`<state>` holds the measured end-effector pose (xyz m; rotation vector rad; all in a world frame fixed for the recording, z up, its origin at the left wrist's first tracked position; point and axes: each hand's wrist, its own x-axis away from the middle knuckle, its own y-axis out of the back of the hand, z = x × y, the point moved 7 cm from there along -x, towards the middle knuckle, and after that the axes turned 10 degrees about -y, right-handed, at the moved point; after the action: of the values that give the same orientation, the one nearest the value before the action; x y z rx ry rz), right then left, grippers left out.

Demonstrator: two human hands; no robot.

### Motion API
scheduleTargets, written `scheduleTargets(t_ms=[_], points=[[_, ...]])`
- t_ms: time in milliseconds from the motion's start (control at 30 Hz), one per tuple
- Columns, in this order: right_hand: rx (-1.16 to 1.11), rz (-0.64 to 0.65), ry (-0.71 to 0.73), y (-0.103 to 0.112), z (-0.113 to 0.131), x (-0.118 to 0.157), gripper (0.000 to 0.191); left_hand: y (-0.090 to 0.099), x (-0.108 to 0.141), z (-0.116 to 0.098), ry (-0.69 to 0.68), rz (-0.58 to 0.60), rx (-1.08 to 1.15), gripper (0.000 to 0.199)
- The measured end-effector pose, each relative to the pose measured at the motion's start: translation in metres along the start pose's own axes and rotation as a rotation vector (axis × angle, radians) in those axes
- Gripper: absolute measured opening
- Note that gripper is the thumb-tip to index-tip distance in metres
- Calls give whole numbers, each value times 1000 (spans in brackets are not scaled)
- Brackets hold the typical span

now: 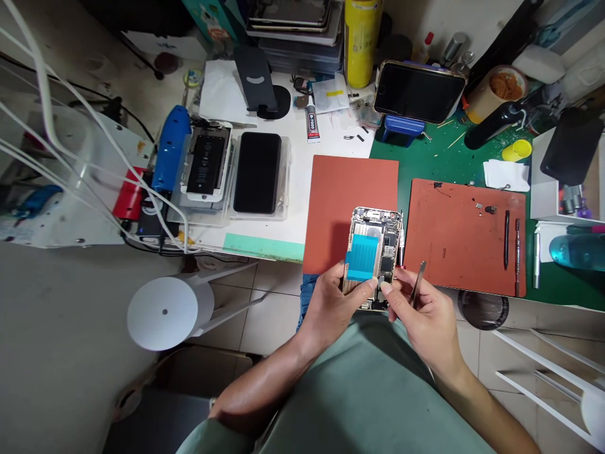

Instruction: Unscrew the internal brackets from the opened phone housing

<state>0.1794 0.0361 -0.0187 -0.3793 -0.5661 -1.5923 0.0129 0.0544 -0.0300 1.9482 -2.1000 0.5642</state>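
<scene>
My left hand (331,306) grips an opened smartphone rear housing (373,258) by its lower left side, holding it upright above the orange silicone mat (350,202). A blue adhesive patch (362,257) covers part of the housing's inside, and a circuit board (388,252) lies along its right side. My right hand (425,312) holds steel tweezers (418,284), with their tips pointing up and away from the phone. One right fingertip touches the phone's lower edge. The housing hides part of the mat behind it.
A second orange mat (466,236) holds a screwdriver, tweezers and small parts. Behind stand an open phone (207,164) in a plastic tray, a black phone (418,91) on a blue stand, a yellow can (362,38) and a glue tube (312,120). White lamp arms (70,139) cross the left.
</scene>
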Motion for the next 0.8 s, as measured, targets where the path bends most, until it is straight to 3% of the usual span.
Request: scheduleTargets(t_ms=[567, 800], points=[[15, -7, 37, 2, 6, 2, 23, -2, -1, -1, 0, 7, 52, 28], [19, 21, 17, 3, 5, 0, 22, 0, -2, -5, -18, 12, -42, 28]])
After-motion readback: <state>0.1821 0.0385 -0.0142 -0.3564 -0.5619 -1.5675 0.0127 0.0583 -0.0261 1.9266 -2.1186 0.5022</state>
